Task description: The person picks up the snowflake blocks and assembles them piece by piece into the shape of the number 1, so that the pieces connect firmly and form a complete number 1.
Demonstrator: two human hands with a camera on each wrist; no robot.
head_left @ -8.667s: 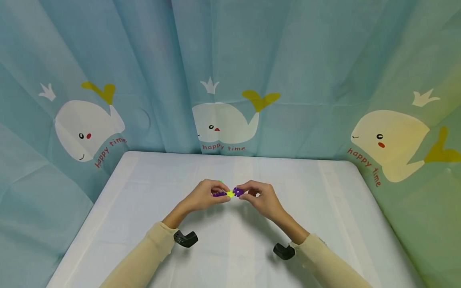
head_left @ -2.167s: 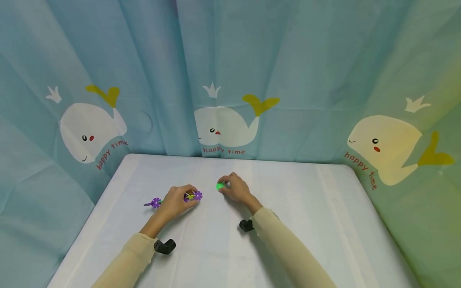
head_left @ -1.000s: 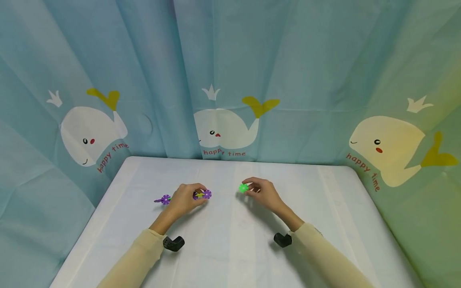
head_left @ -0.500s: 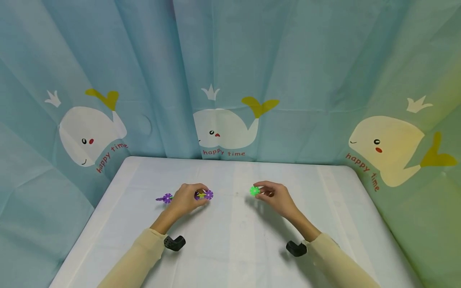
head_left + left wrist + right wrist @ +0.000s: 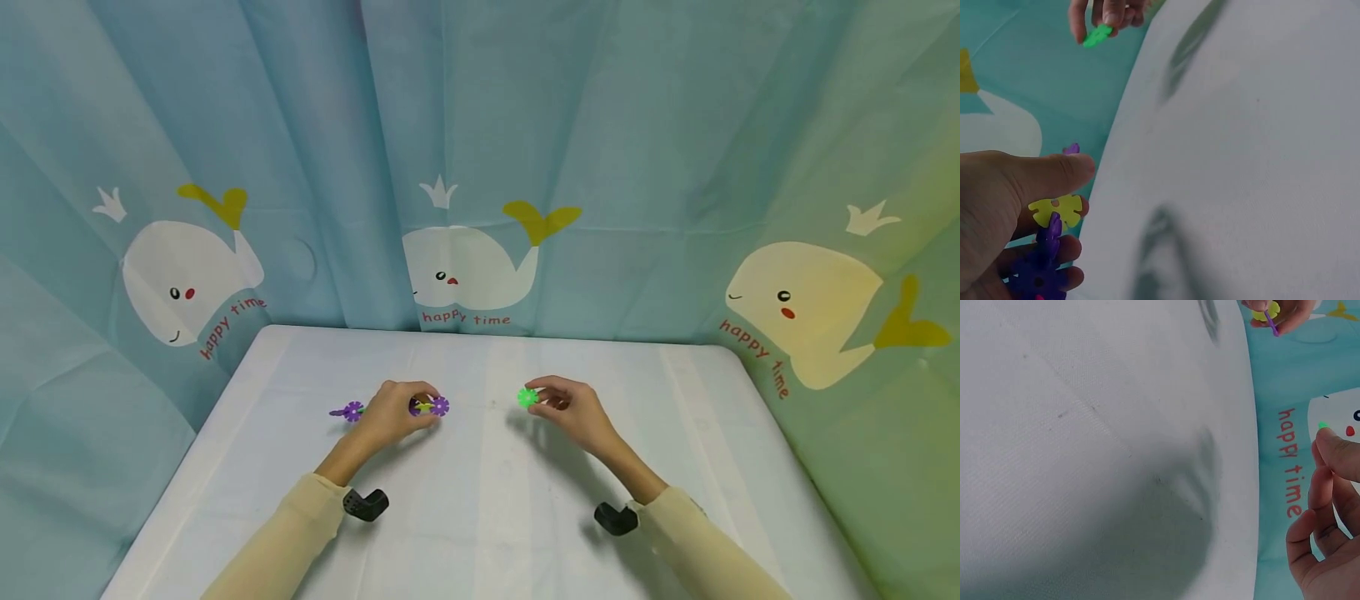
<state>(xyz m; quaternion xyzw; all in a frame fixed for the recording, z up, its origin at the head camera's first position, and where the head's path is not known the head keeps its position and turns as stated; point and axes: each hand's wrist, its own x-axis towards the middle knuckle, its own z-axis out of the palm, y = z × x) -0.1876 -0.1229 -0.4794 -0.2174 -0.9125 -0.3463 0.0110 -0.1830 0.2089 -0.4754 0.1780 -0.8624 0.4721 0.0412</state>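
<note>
My left hand [image 5: 392, 414] grips a chain of interlocking snowflake discs between thumb and fingers. A purple disc [image 5: 440, 406] ends the chain on the right, joined to a yellow disc [image 5: 1057, 209]. More purple discs [image 5: 1036, 278] lie against the lower fingers in the left wrist view. The chain's other end, with another purple disc [image 5: 352, 411], sticks out past the left side of the hand; its middle is hidden behind the hand. My right hand [image 5: 576, 413] pinches a single green snowflake disc [image 5: 528, 397] by its edge, held apart from the chain above the table.
A white-covered table [image 5: 480, 517] lies under both hands, their shadows falling on it. Behind it hangs a blue-green curtain [image 5: 637, 125] printed with whales. Black wrist devices [image 5: 366, 505] sit on both forearms near the cuffs.
Earlier, both hands held purple and yellow discs together at the centre. Since then my right hand has taken the green disc and moved right with it. In the last half second both hands barely shifted.
</note>
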